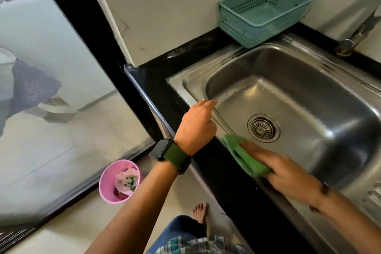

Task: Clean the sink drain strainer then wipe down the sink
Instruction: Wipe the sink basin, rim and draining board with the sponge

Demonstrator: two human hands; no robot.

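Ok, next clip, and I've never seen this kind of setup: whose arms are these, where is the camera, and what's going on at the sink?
There is no machine here. The single picture comes from a wide-angle camera worn on a person's head, looking down at their own arms, so straight edges appear bent. The right hand presses a folded green cloth onto the near rim of a steel sink, its grip flat rather than curled; the blur suggests wiping. The left hand, with a green-strapped watch on its wrist, rests on the sink's left edge with fingers curled and seems to hold nothing. The drain strainer sits in the basin floor. A teal plastic basket stands on the black counter behind, beside the tap. On the floor stands a pink bin with scraps inside.
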